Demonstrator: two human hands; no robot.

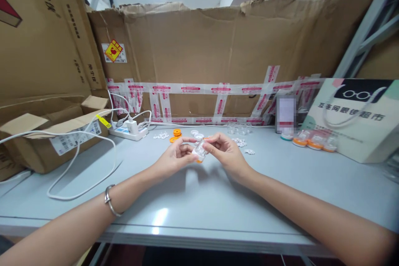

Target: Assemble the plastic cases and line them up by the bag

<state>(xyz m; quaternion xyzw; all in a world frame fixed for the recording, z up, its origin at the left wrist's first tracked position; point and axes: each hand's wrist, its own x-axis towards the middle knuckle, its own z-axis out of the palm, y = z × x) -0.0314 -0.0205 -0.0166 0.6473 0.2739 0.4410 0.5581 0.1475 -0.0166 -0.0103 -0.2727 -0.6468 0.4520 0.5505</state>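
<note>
Between my two hands, just above the tabletop, is a small clear plastic container [200, 152] with a white ring and an orange end. My left hand [179, 156] pinches its lower part between thumb and fingers. The thumb and fingers of my right hand [222, 149] close on its upper part. The container tilts, and my fingers cover some of it. Just behind my hands lie orange rings [177, 132], partly stacked, and white rings [196, 133]. Small white pieces [249, 151] lie right of my right hand.
Left stand an open cardboard box [46, 149] and a power strip [132, 133] with a looping white cable [67, 187]. Clear cups [239, 128] stand at the back. Orange-based containers [315, 141] sit beside a paper bag [349, 133]. A large cardboard sheet [199, 45] walls the rear.
</note>
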